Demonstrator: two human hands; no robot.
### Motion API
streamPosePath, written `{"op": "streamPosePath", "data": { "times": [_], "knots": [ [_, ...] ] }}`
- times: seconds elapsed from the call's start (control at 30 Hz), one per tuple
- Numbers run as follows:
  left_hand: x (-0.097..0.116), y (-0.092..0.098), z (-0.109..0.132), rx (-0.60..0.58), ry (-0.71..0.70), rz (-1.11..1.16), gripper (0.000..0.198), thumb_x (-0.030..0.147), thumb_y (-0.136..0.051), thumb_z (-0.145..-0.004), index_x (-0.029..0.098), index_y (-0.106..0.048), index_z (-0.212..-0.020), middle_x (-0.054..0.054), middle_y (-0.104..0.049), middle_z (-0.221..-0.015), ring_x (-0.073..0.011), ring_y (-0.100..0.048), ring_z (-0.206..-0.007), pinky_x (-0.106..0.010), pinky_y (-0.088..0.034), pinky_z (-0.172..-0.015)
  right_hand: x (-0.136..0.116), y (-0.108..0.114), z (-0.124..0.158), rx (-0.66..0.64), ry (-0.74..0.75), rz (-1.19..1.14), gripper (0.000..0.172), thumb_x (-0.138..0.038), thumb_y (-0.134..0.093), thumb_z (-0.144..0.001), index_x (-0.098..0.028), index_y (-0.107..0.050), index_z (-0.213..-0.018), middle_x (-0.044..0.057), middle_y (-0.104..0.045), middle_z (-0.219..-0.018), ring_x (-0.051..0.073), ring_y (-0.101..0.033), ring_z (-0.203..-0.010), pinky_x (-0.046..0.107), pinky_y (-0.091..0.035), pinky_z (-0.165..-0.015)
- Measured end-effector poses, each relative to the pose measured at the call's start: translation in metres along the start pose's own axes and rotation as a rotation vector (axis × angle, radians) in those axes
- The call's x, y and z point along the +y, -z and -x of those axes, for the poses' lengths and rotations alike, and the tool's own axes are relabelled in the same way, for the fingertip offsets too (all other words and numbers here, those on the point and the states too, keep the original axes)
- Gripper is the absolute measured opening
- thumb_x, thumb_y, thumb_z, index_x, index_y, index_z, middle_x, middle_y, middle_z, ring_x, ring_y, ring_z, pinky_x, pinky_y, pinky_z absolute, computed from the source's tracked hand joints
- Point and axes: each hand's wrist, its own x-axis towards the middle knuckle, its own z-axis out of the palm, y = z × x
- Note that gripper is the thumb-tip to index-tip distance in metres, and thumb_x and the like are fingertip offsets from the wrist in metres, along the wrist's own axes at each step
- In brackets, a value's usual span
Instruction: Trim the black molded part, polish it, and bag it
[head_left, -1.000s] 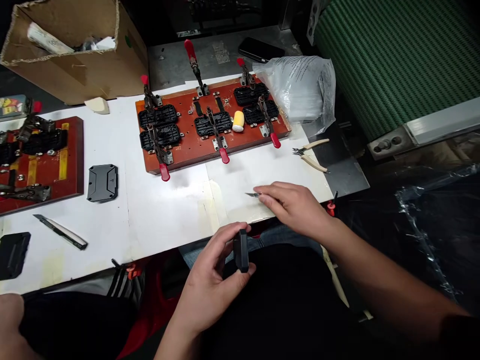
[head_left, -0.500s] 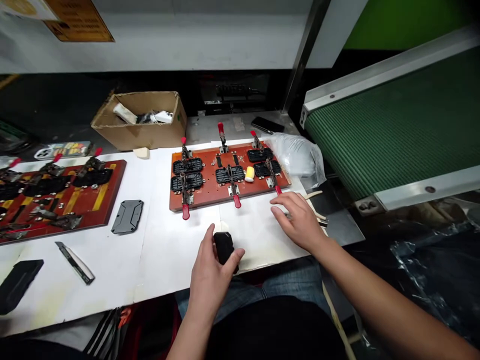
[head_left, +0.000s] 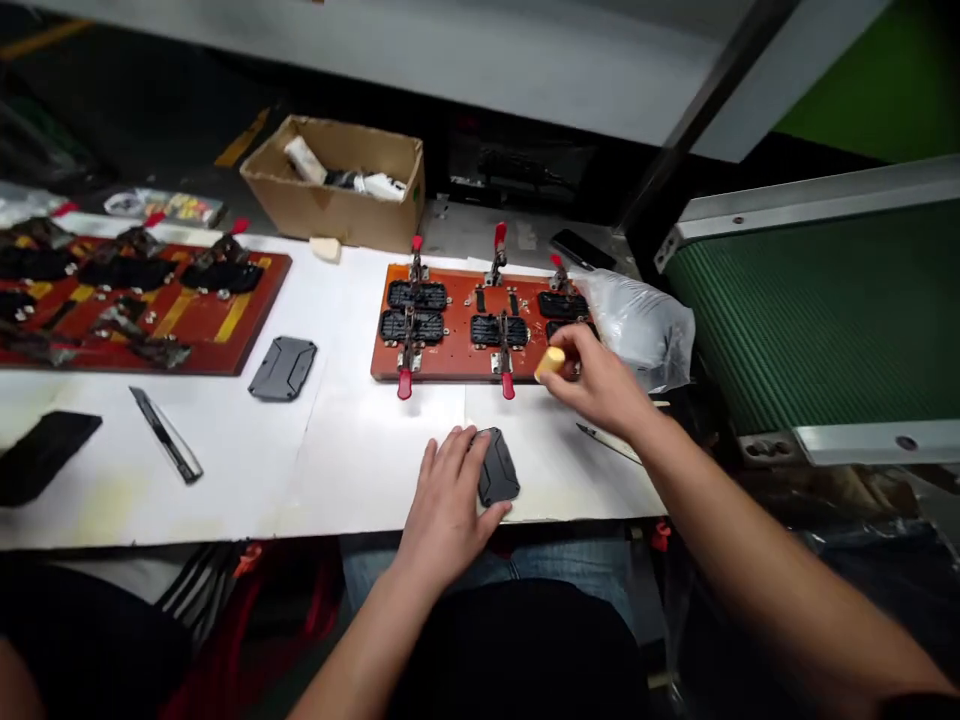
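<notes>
My left hand [head_left: 448,500] presses a small black plastic cover [head_left: 497,468] flat on the white table sheet [head_left: 352,460], near its front edge. My right hand [head_left: 600,385] holds a small yellow cylinder [head_left: 550,363] at the front right corner of the red clamp jig [head_left: 457,355]. That jig carries several black parts under red-handled toggle clamps. A thin blade tool [head_left: 607,442] lies on the sheet just under my right wrist.
A second red jig [head_left: 225,330] sits at the left, with a loose grey cover [head_left: 283,367], a utility knife [head_left: 166,434] and a black part [head_left: 45,455] near it. A cardboard box [head_left: 337,200], a phone [head_left: 583,249], a plastic bag [head_left: 637,320] and a green conveyor [head_left: 817,320] lie behind and right.
My left hand brought the black cover from my lap up and laid it flat on the sheet. My right hand left the blade tool and picked the yellow cylinder off the jig.
</notes>
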Motion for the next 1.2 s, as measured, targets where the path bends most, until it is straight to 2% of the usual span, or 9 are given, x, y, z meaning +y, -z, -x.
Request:
{"op": "streamPosePath", "data": {
  "times": [0.07, 0.13, 0.23, 0.43, 0.63, 0.8, 0.87, 1.07, 1.2],
  "knots": [
    [0.007, -0.004, -0.007, -0.014, -0.023, 0.026, 0.083, 0.033, -0.076, -0.090, 0.019, -0.033, -0.160, -0.016, -0.042, -0.166, -0.0340, -0.033, -0.158, -0.059, -0.020, -0.133, -0.003, -0.014, 0.047, -0.002, 0.076, -0.200, 0.038, -0.030, -0.067, -0.096, -0.023, -0.057, -0.132, 0.009, -0.067, -0.119, 0.022, -0.067, -0.096, 0.035, -0.056, -0.083],
    [0.010, -0.007, -0.012, -0.020, -0.034, 0.026, 0.082, 0.036, -0.076, -0.089, 0.019, -0.036, -0.159, -0.015, -0.044, -0.166, -0.0341, -0.035, -0.157, -0.058, -0.019, -0.133, -0.004, -0.034, 0.085, -0.038, 0.083, -0.313, 0.029, -0.027, -0.064, -0.098, -0.025, -0.062, -0.127, 0.009, -0.067, -0.119, 0.023, -0.066, -0.106, 0.038, -0.058, -0.091],
    [0.010, -0.010, -0.014, -0.016, -0.045, 0.008, 0.077, 0.040, -0.073, -0.091, 0.017, -0.039, -0.157, -0.014, -0.044, -0.165, -0.0341, -0.035, -0.157, -0.057, -0.018, -0.133, -0.006, -0.061, 0.114, -0.027, 0.046, -0.381, 0.028, -0.022, -0.062, -0.100, -0.025, -0.062, -0.128, 0.010, -0.068, -0.124, 0.024, -0.065, -0.117, 0.042, -0.057, -0.100],
    [0.007, -0.013, -0.014, -0.015, -0.063, -0.002, 0.075, 0.042, -0.068, -0.094, 0.016, -0.039, -0.158, -0.013, -0.043, -0.167, -0.0330, -0.034, -0.157, -0.055, -0.016, -0.133, -0.007, -0.067, 0.102, -0.006, 0.074, -0.319, 0.036, -0.019, -0.059, -0.101, -0.025, -0.058, -0.137, 0.009, -0.071, -0.129, 0.023, -0.065, -0.121, 0.043, -0.055, -0.106],
    [0.007, -0.014, -0.015, 0.016, -0.049, 0.028, 0.075, 0.042, -0.069, -0.094, 0.016, -0.040, -0.158, -0.013, -0.046, -0.166, -0.0332, -0.035, -0.157, -0.055, -0.017, -0.133, -0.001, -0.067, 0.086, 0.000, -0.033, -0.305, 0.038, -0.017, -0.058, -0.099, -0.026, -0.055, -0.136, 0.006, -0.071, -0.130, 0.022, -0.068, -0.116, 0.042, -0.055, -0.105],
    [0.008, -0.012, -0.013, 0.005, -0.049, 0.031, 0.075, 0.041, -0.068, -0.094, 0.015, -0.040, -0.158, -0.012, -0.045, -0.166, -0.0331, -0.034, -0.158, -0.055, -0.016, -0.133, -0.004, -0.066, 0.084, -0.019, 0.021, -0.297, 0.039, -0.023, -0.056, -0.103, -0.028, -0.055, -0.142, 0.009, -0.068, -0.133, 0.025, -0.063, -0.124, 0.047, -0.053, -0.108],
    [0.008, -0.012, -0.013, 0.002, -0.049, 0.029, 0.074, 0.041, -0.067, -0.094, 0.015, -0.040, -0.159, -0.013, -0.044, -0.167, -0.0333, -0.033, -0.158, -0.055, -0.016, -0.133, -0.007, -0.067, 0.086, -0.011, -0.002, -0.295, 0.041, -0.026, -0.059, -0.103, -0.028, -0.053, -0.144, 0.009, -0.069, -0.130, 0.025, -0.065, -0.119, 0.046, -0.054, -0.105],
    [0.007, -0.014, -0.013, 0.001, -0.055, 0.034, 0.075, 0.045, -0.065, -0.094, 0.014, -0.041, -0.158, -0.012, -0.045, -0.166, -0.0328, -0.034, -0.157, -0.054, -0.015, -0.134, -0.009, -0.070, 0.086, 0.004, 0.014, -0.317, 0.014, -0.029, -0.068, -0.099, -0.025, -0.063, -0.111, 0.006, -0.072, -0.104, 0.023, -0.068, -0.096, 0.040, -0.056, -0.085],
    [0.006, -0.016, -0.014, 0.013, -0.044, 0.020, 0.076, 0.045, -0.065, -0.095, 0.013, -0.040, -0.159, -0.012, -0.044, -0.167, -0.0332, -0.034, -0.157, -0.055, -0.016, -0.133, -0.007, -0.069, 0.078, 0.005, -0.085, -0.329, 0.015, -0.032, -0.072, -0.096, -0.024, -0.064, -0.106, 0.004, -0.072, -0.100, 0.022, -0.068, -0.091, 0.037, -0.055, -0.083]
  ]
}}
